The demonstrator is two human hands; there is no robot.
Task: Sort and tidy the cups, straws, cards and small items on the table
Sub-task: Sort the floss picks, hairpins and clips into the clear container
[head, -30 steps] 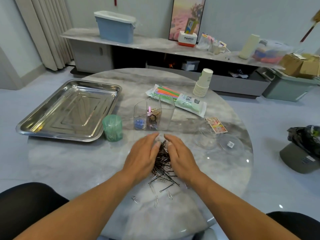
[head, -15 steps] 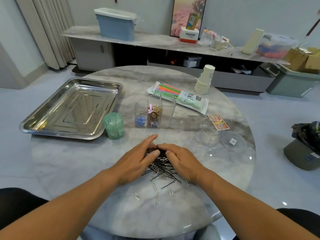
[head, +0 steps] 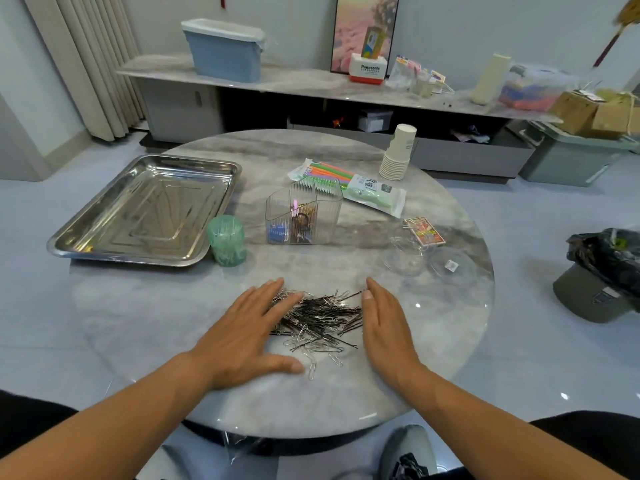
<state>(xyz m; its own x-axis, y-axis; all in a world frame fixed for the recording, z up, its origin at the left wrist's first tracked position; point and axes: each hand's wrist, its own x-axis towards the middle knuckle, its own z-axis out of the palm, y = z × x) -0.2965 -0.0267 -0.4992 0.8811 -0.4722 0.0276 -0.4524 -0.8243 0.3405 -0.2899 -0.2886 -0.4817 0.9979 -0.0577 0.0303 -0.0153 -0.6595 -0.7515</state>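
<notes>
Low in the middle of the frame, the heap of hairpins and paper clips (head: 318,315) lies spread on the marble table (head: 138,306), dark pins tangled on top, a few silver clips strayed toward the near edge. The left hand (head: 249,332) lies flat with straight fingers, its fingertips resting on the left edge of the heap, thumb out along the table below it. The right hand (head: 384,323) stands on its edge at the right end of the heap, fingers straight and together, like a wall. Neither grips anything; I'd say they bracket the pile to rake it in.

Just above, centre frame, stands the clear divided organizer (head: 303,216), a few small things already in its compartments, though I can't make out which holds what. It sits close, probably so the pins have a short trip. Left of it is the green cup (head: 227,240), touching the corner of the steel tray (head: 104,237) in the left of the frame. Behind the organizer lies the packet of coloured straws (head: 346,183), and at upper right the stack of paper cups (head: 398,152). Right of centre, the card pack (head: 424,231) leans by the clear lids (head: 450,265).
</notes>
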